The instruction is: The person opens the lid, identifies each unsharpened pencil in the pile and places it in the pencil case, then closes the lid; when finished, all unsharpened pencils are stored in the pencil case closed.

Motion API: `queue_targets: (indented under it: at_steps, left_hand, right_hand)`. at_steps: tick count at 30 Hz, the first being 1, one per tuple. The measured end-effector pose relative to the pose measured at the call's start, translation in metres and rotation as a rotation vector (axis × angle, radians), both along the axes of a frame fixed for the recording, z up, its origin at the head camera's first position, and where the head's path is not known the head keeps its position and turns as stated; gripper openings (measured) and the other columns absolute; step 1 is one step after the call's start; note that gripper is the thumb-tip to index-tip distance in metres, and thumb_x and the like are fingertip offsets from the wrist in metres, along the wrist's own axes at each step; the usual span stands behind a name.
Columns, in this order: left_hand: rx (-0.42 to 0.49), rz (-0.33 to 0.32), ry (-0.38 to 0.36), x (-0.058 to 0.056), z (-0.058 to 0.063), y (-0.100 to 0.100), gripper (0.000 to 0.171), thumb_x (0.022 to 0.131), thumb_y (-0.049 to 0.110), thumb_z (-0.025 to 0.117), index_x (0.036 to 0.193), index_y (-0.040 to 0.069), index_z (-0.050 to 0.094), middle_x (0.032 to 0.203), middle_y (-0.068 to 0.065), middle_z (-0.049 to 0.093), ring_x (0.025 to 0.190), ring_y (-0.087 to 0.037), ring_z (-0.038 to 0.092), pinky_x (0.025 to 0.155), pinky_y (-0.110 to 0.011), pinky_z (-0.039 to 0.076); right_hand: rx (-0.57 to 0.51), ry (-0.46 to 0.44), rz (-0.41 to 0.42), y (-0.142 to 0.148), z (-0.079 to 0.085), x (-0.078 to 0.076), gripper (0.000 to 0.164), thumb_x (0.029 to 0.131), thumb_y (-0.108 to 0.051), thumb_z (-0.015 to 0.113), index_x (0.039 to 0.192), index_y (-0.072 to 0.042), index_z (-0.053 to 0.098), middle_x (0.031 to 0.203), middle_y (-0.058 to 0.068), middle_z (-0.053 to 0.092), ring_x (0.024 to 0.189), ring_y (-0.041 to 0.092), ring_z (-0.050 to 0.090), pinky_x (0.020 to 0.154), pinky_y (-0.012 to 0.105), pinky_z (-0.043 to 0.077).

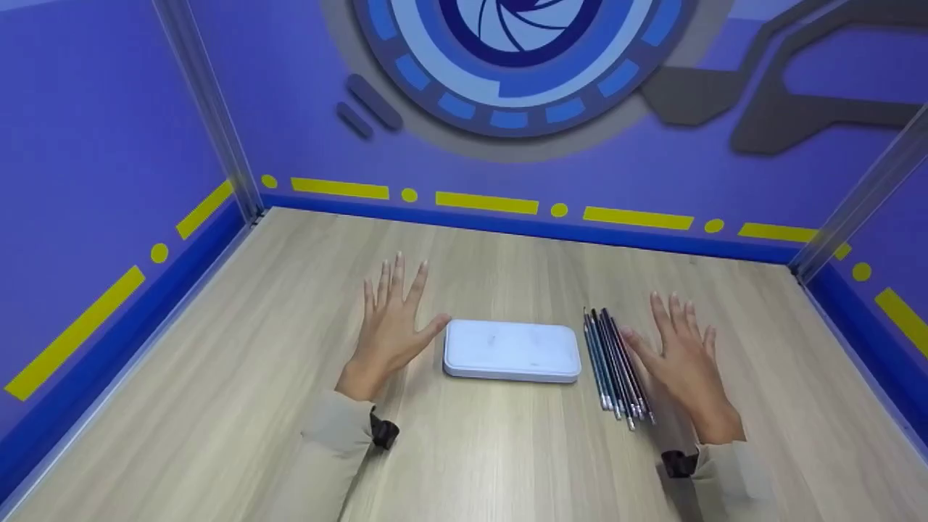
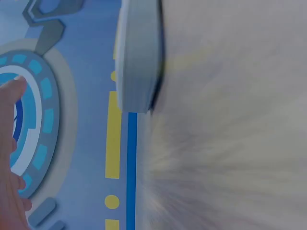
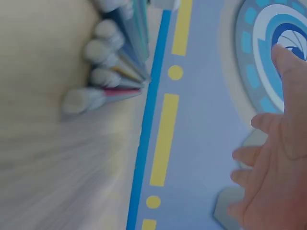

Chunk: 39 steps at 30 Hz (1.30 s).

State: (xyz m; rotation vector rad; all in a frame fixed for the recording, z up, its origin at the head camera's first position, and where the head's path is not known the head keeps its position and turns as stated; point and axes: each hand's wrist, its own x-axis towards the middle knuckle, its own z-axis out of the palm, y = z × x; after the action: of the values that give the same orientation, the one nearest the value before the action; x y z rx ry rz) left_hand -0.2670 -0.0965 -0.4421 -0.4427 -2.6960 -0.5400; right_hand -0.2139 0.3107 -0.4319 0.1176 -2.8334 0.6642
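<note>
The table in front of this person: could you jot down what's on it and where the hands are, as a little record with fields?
surface: light wood-grain table
box: white case, rounded corners, lying flat
bundle: pencils, side by side, right of the case, metal-banded ends toward the person
left side: left hand, fingers spread, holding nothing, thumb near the case's corner; contact unclear
right side: right hand, fingers extended, holding nothing, beside the pencils
backdrop: blue wall with yellow dashes and dots

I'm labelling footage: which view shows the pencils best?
The head view: it shows the pencils at full length. The right wrist view has their blunt ends close up but blurred; the left wrist view shows none.
</note>
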Motion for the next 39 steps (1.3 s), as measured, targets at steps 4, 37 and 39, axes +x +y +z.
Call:
queue_targets:
  at_steps: [4, 37, 39]
  left_hand:
    - [0.168, -0.127, -0.159, -0.002, 0.004, -0.009, 0.088, 0.09, 0.06, 0.052, 0.156, 0.022, 0.007, 0.163, -0.01, -0.005, 0.15, -0.027, -0.008, 0.119, -0.055, -0.007]
    - [0.393, -0.417, -0.587, -0.015, -0.054, 0.016, 0.108, 0.07, 0.038, 0.084, 0.154, 0.012, 0.021, 0.158, -0.011, 0.024, 0.146, -0.028, 0.021, 0.12, -0.044, 0.02]
    - [0.389, -0.411, -0.576, -0.015, -0.054, 0.015, 0.108, 0.07, 0.038, 0.085, 0.154, 0.012, 0.021, 0.159, -0.011, 0.024, 0.146, -0.028, 0.022, 0.12, -0.044, 0.02]
  right_hand:
    - [-0.124, -0.033, 0.14, -0.007, 0.008, -0.007, 0.075, 0.097, -0.043, 0.051, 0.155, -0.013, 0.014, 0.161, 0.021, 0.006, 0.148, 0.041, 0.002, 0.116, 0.062, -0.007]
    - [0.376, -0.106, 0.554, -0.121, -0.014, -0.021, 0.065, 0.085, -0.036, 0.069, 0.144, -0.025, 0.045, 0.152, 0.009, 0.039, 0.137, 0.043, 0.037, 0.102, 0.065, 0.036]
    - [0.428, -0.057, 0.556, -0.125, -0.016, -0.021, 0.064, 0.085, -0.037, 0.069, 0.144, -0.025, 0.046, 0.15, 0.01, 0.042, 0.133, 0.043, 0.043, 0.098, 0.063, 0.042]
